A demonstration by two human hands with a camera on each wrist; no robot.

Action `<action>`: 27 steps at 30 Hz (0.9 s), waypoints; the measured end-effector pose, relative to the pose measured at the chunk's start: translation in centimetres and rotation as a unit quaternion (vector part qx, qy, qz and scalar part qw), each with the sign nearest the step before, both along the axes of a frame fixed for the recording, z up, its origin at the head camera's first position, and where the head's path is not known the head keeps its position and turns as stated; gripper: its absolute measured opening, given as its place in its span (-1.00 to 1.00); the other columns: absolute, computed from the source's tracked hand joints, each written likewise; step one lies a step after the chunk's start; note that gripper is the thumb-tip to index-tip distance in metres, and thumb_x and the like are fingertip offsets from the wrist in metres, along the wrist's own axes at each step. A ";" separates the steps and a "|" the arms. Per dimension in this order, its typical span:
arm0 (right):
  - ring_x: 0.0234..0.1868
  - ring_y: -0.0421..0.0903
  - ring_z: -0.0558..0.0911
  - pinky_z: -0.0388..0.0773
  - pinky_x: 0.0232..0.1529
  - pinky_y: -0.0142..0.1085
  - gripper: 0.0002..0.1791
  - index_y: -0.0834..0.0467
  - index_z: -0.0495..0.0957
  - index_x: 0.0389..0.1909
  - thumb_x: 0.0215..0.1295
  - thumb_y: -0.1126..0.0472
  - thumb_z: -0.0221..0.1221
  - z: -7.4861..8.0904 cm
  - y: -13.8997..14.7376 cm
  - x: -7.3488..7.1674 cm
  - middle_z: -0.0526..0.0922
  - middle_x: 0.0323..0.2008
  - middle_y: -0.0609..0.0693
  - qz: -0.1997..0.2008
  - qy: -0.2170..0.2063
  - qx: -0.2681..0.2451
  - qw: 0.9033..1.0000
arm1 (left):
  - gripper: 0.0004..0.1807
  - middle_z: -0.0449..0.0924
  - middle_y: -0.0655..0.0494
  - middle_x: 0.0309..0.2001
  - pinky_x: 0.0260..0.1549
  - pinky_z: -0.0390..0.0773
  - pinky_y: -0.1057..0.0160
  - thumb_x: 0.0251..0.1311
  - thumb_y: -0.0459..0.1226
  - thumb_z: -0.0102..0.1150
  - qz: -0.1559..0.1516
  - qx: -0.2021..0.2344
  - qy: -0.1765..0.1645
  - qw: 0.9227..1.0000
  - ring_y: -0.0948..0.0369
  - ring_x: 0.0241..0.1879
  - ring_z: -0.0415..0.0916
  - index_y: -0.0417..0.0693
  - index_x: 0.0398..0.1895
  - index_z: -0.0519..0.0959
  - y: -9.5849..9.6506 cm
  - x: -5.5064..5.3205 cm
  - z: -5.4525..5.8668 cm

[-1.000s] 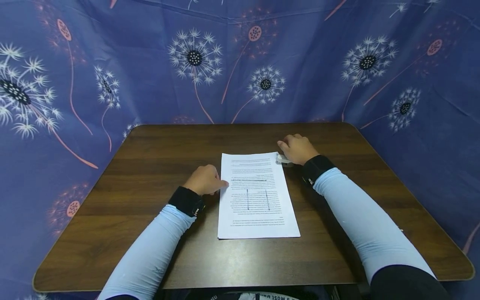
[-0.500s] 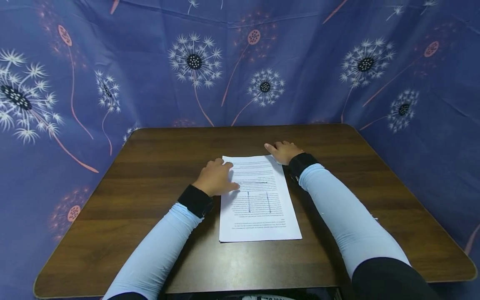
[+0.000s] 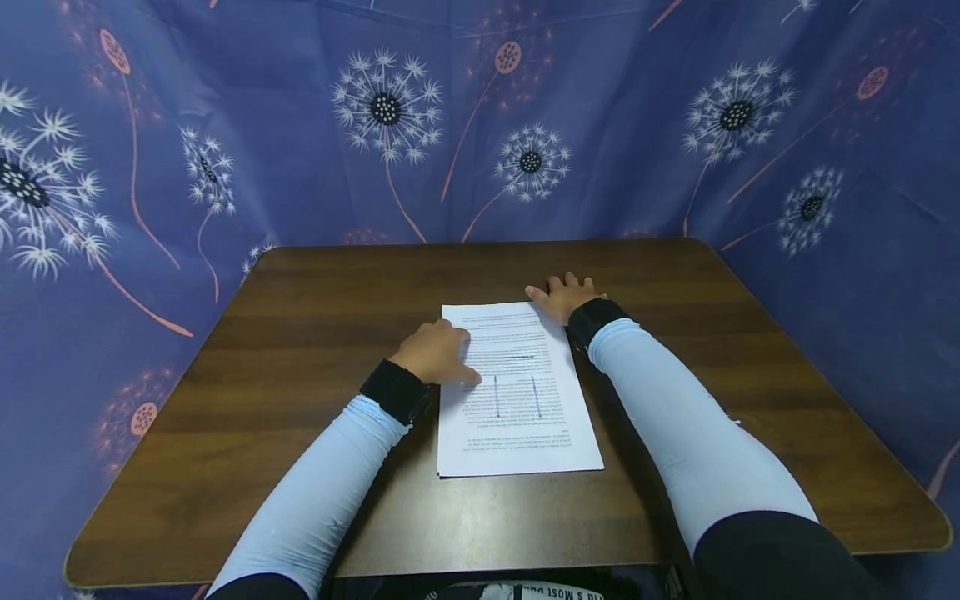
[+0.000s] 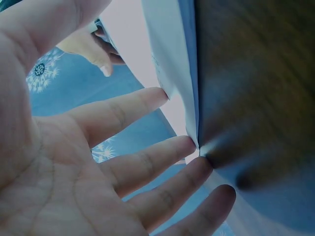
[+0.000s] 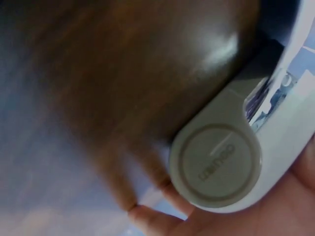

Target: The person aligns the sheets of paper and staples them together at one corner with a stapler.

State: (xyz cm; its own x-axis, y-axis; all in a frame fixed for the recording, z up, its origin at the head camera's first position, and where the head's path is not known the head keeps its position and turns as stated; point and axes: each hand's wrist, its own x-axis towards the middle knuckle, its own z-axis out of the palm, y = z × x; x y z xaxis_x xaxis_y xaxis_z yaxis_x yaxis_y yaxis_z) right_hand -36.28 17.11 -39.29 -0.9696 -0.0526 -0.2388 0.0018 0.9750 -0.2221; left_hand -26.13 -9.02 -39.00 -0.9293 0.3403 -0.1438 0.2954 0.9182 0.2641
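Observation:
A stack of printed sheets [image 3: 517, 417] lies on the table, with pen lines drawn over the text. My left hand [image 3: 435, 354] reaches over its upper left edge, fingers spread; in the left wrist view the straight fingertips [image 4: 187, 143] touch the edge of the sheets. At the top right corner is my right hand [image 3: 564, 302], fingers spread toward the back of the table. Under its palm, in the right wrist view, sits a pale stapler [image 5: 216, 164] with a round end and the paper's edge at its mouth. The right fingertips [image 5: 134, 211] reach down to the tabletop.
The brown wooden table [image 3: 300, 467] has rounded corners and a front edge close to the person. Behind it hangs a blue cloth [image 3: 622, 108] printed with dandelions. Light blue sleeves [image 3: 315, 492] and black wrist bands cover the forearms.
My left hand has moved right, from the paper's edge onto its left part, and its fingers have spread. My right hand has shifted left and now covers the stapler.

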 end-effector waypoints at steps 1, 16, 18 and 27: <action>0.61 0.49 -0.19 -0.10 0.40 0.55 -0.03 0.06 -0.09 0.68 0.50 -0.51 -0.39 0.0 -0.1 0.0 -0.18 0.66 0.29 0.001 0.004 0.005 1.000 | -0.23 0.60 0.02 0.05 -0.05 0.55 0.00 0.01 0.12 0.54 0.001 0.001 -0.001 1.000 0.05 -0.04 0.47 0.00 0.28 0.60 0.0 0.0 0.1; 0.58 0.56 -0.19 -0.01 0.35 0.58 -0.11 -0.02 -0.18 0.69 0.54 -0.43 -0.33 -0.2 -1.7 0.0 -0.22 0.67 0.26 -0.020 0.013 0.089 0.996 | -0.32 0.65 0.06 0.02 -0.15 0.52 0.00 0.04 0.14 0.50 -0.003 -0.011 0.016 1.000 0.06 -0.12 0.52 0.04 0.20 0.65 -0.1 0.1 0.8; 0.58 0.55 -0.17 0.01 0.36 0.56 -0.10 -0.04 -0.18 0.69 0.53 -0.45 -0.34 -0.2 -1.9 0.1 -0.20 0.67 0.25 -0.024 0.014 0.104 0.994 | -0.32 0.67 0.07 0.00 -0.16 0.52 0.00 0.04 0.15 0.50 -0.006 -0.015 0.016 1.000 0.06 -0.14 0.53 0.03 0.20 0.65 -0.2 0.3 0.9; 0.58 0.55 -0.14 0.07 0.36 0.54 -0.11 0.00 -0.21 0.69 0.56 -0.42 -0.33 -0.3 -2.0 0.2 -0.23 0.67 0.28 -0.023 0.002 0.097 0.995 | -0.28 0.69 0.07 0.06 -0.15 0.53 -0.01 0.03 0.17 0.50 -0.007 -0.016 0.013 1.000 0.06 -0.13 0.55 0.04 0.23 0.63 -0.2 0.3 0.6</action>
